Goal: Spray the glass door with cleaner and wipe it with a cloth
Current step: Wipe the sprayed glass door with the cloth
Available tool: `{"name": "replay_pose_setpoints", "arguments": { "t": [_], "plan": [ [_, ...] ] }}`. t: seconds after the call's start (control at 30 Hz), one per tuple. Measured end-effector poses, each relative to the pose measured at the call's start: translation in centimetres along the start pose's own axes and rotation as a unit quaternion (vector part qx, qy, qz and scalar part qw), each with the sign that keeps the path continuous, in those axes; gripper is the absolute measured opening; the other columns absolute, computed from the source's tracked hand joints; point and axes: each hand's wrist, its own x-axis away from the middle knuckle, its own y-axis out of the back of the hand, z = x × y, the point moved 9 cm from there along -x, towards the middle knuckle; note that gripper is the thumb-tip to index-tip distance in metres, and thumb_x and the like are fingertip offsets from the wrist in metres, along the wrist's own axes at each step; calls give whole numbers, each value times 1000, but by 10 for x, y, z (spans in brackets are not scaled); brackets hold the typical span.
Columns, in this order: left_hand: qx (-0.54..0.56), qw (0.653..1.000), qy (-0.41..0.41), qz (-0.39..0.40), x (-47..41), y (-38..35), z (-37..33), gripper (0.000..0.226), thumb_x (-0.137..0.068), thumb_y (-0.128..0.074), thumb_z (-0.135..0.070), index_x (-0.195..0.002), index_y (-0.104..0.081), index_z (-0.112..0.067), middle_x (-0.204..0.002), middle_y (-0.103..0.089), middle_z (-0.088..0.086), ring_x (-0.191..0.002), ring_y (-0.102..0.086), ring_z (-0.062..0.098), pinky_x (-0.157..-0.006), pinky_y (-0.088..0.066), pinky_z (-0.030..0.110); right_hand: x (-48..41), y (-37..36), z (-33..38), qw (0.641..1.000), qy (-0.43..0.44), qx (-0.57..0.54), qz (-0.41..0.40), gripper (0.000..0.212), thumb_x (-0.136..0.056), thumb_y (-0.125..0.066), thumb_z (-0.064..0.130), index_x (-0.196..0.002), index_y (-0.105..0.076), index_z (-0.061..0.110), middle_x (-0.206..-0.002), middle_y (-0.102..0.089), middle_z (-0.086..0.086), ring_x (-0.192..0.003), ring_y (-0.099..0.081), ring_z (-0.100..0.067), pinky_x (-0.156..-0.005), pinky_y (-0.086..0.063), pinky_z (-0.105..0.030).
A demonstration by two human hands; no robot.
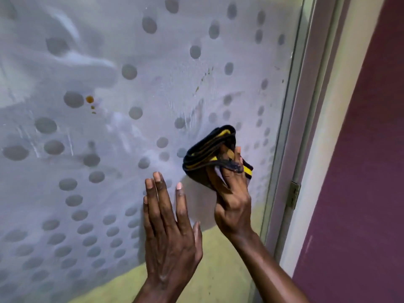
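The glass door [131, 88] fills most of the view; it is frosted white with grey dots, wet streaks and small brown spots. My right hand [234, 200] grips a bunched black, yellow and brown cloth [209, 149] and presses it against the glass near the door's right edge. My left hand [168, 228] lies flat on the glass just left of it, fingers spread and pointing up, holding nothing. No spray bottle is in view.
The door's pale frame [306, 127] runs down the right side, with a brass hinge [294, 194] on it. Beyond it is a dark purple wall [360, 171]. A yellow-green band [218, 270] crosses the lower part of the glass.
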Motion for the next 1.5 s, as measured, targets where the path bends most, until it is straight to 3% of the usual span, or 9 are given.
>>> {"name": "replay_pose_setpoints", "arguments": {
  "t": [0.1,0.23,0.5,0.63,0.73,1.03,1.2,1.3,1.5],
  "plan": [
    [-12,1000,1,13,-5,-7,-10,115,-85,-88,-38,-173,-28,5,-184,-3,38,-175,1,54,-143,-8,58,-22,22,-46,994,-96,-6,-49,62,-79,-49,-13,-133,-73,4,-159,-47,-37,-155,-35,-58,-118,-47,-62],
    [-21,1000,1,-3,-11,-11,-28,106,-87,-83,-30,-172,-30,5,-184,-6,38,-176,-2,52,-134,-27,62,-97,44,-60,981,-119,-59,-142,66,-86,-49,-14,-144,-66,11,-162,-51,-22,-159,-33,-49,-129,-35,-28],
    [-12,999,15,-27,-32,-32,-75,104,-85,-78,-35,-170,-32,4,-185,-9,36,-176,-6,52,-137,-20,59,-20,23,-69,990,126,56,37,95,-78,-43,-11,-165,-38,25,-177,-30,-13,-164,-17,-52,-131,-25,-68],
    [-28,999,28,-14,-33,-45,-78,109,-84,-77,-40,-172,-29,2,-186,-7,34,-176,-6,51,-131,-28,62,-32,52,-129,1000,-9,8,-26,76,-70,-48,-23,-135,-73,8,-172,-33,-22,-157,-31,-57,-119,-42,-70],
    [-39,999,35,-16,-33,-47,-79,110,-83,-76,-40,-173,-29,2,-186,-6,35,-176,-6,51,-133,-24,62,-96,67,-142,989,-98,-51,-97,69,-75,-50,-27,-136,-70,-1,-152,-50,-42,-151,-35,-64,-117,-45,-70],
    [-50,998,28,-17,-37,-51,-90,108,-93,-74,-50,-173,-27,6,-184,-4,38,-175,-7,55,-137,-22,64,-11,38,-131,999,-14,-9,-35,62,-104,-37,-2,-156,-53,28,-179,-13,-22,-165,-14,-50,-117,-48,-64],
    [-55,998,32,-14,-35,-54,-88,109,-95,-72,-51,-176,-20,1,-186,-2,35,-175,-8,54,-134,-28,66,75,21,-164,993,-103,18,53,72,-85,-46,-21,-139,-72,19,-168,-30,-37,-157,-29,-57,-97,-62,-45],
    [-57,998,31,-16,-35,-54,-90,109,-94,-73,-50,-175,-21,1,-185,-3,35,-175,-8,54,-134,-27,66,31,38,-168,994,-105,-6,-5,65,-85,-46,-24,-134,-74,8,-161,-34,-46,-152,-32,-64,-112,-45,-28],
    [-45,998,29,-28,-36,-47,-88,111,-90,-79,-48,-174,-25,0,-185,-7,35,-175,-10,52,-135,-23,58,-135,85,-156,979,-112,-85,-146,66,-83,-50,-23,-143,-64,-1,-141,-65,-36,-153,-35,-61,-130,-37,-50]
  ]
}}
